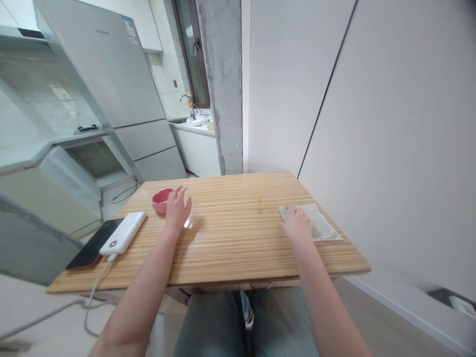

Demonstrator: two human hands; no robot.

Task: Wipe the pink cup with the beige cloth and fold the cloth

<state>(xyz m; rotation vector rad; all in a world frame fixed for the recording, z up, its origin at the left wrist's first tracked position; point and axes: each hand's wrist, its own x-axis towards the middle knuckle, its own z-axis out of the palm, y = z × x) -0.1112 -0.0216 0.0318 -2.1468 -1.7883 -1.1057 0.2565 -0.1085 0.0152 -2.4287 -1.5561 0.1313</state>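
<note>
A small round pink bowl [159,205], with what look like notches in its rim, stands near the far left corner of the wooden table. My left hand [177,208] is raised just to its right, fingers apart, and covers part of the bowl's rim. Whether the fingers touch it I cannot tell. Over on the right, a folded pale cloth [323,225] lies flat. Resting on the left part of this cloth is my right hand [298,224], palm down, its fingers laid out and not gripping.
A white power bank [124,233] with a cable [97,282] plugged in lies partly over a dark tablet-like slab [91,248] at the table's left edge. The wooden table [230,223] borders a white panelled wall [394,124] on the right. A fridge [107,69] stands beyond.
</note>
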